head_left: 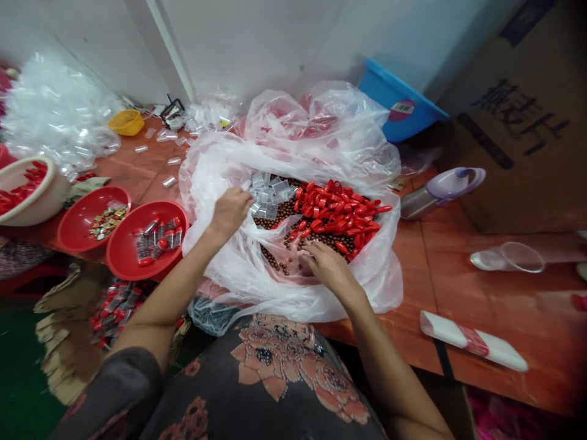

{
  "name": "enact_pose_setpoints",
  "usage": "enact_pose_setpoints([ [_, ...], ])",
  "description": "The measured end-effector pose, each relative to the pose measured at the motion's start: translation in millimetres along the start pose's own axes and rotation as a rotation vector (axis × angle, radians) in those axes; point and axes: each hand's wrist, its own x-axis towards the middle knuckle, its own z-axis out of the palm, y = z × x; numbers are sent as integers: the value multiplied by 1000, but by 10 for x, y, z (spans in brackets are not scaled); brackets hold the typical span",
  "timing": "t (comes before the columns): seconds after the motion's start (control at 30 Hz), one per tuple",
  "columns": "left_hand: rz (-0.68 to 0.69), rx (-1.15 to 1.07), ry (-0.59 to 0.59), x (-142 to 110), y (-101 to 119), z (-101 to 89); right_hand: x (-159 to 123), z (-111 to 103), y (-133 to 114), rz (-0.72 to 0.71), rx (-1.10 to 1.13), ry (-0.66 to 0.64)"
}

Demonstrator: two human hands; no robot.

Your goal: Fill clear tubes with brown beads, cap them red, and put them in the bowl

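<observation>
My left hand [232, 212] is at the left side of the open plastic bag [220, 162]. Its fingers are curled together beside a heap of small clear plastic containers [270, 195]; whatever they may hold is hidden. Lower in the bag, my right hand [331, 267] reaches in with its fingertips close together at the small brown balls [275, 256]. I cannot make out what lies between those fingers. Above it, red plastic caps [339, 211] are piled on the balls, toward the bag's right side.
Left of the bag stand a red bowl [117, 266] of filled red-capped containers, another red bowl [68, 235] with small colourful pieces, and a white basin [50, 195]. A blue basin [389, 91], a purple-lidded bottle [440, 189], a clear cup [509, 260] and a white roll [474, 342] are rightward.
</observation>
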Motion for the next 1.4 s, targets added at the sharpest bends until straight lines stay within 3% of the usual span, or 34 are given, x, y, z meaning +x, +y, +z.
enact_pose_setpoints([
  [0.07, 8, 120, -170, 175, 134, 248, -32, -6, 13, 10, 5, -3],
  [0.13, -11, 227, -269, 289, 117, 418, -90, 4, 73, 39, 27, 0],
  [0.2, -18, 271, -310, 357, 28, 485, -156, 20, 171, 97, 60, 17],
  [0.3, -14, 226, -305, 391, -60, 437, -230, 29, 334, 211, 74, 77],
  [0.37, -11, 93, -268, 352, -7, 382, -249, 15, 417, 286, 38, 108],
  [0.47, -1, -319, -260, 181, 275, 416, -246, -18, 474, 394, -31, 116],
  [0.57, -41, -778, -417, -55, 696, 679, -247, -40, 474, 437, -50, 98],
  [0.63, -110, -930, -472, -172, 952, 929, -262, -46, 465, 460, -50, 83],
  [0.77, -174, -828, -393, -209, 1244, 1317, -324, -56, 473, 543, -47, 116],
  [0.93, -132, -623, -396, -112, 1346, 1441, -408, -50, 534, 596, 7, 272],
  [1.03, -153, -668, -424, -76, 1429, 1498, -413, -45, 562, 654, 25, 332],
  [1.2, -189, -758, -446, -22, 1602, 1622, -367, -82, 575, 697, -18, 244],
  [1.4, -193, -928, -519, 8, 1667, 1765, -373, -71, 607, 685, 5, 283],
])
